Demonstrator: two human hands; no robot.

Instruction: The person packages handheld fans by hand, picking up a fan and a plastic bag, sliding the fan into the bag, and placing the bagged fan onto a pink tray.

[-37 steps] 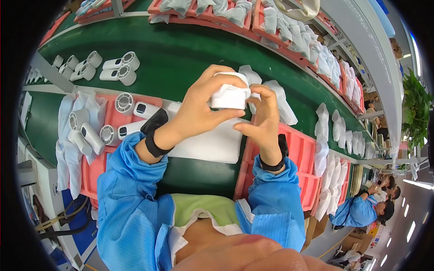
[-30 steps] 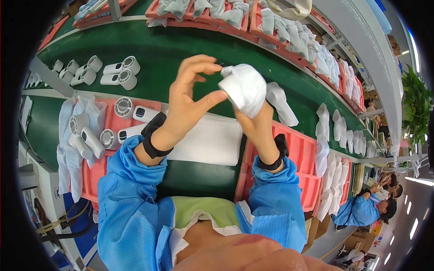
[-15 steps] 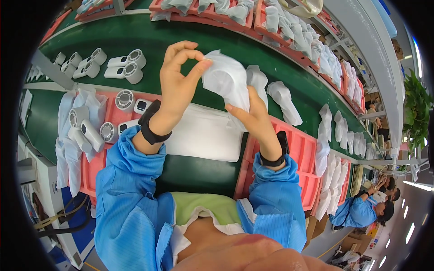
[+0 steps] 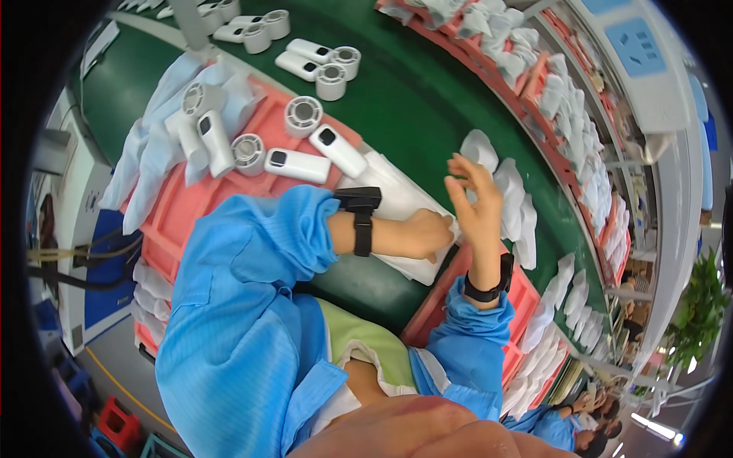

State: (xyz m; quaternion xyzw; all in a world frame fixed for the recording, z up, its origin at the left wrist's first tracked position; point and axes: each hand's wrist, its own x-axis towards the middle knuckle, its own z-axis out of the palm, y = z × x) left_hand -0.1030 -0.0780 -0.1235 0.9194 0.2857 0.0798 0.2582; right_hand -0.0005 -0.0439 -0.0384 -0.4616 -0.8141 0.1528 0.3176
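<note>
My left hand point(image 4: 426, 233) is closed over the right end of a stack of thin white sheets point(image 4: 389, 187). Its fingertips point down, so whatever they pinch is hidden. My right hand point(image 4: 479, 200) is raised to the right of the stack, with fingers apart and nothing in them. Just beyond that hand lies a white-wrapped item point(image 4: 479, 148) on the green bench, with more wrapped items point(image 4: 510, 191) to its right. Bare white handheld fans point(image 4: 304, 116), with round grilles and small dark screens, lie on a pink tray point(image 4: 206, 200) left of the sheets.
Several more fans point(image 4: 331, 81) stand farther back on the green bench point(image 4: 397, 99). White wrapping covers part of the left tray. Another pink tray point(image 4: 439, 294) sits under my right forearm. Pink trays of wrapped items point(image 4: 496, 30) line a shelf at the back right. Co-workers sit at lower right.
My right hand has let go of the wrapped fan, which now lies on the bench. My left hand has come down onto the white sheets. The view has turned.
</note>
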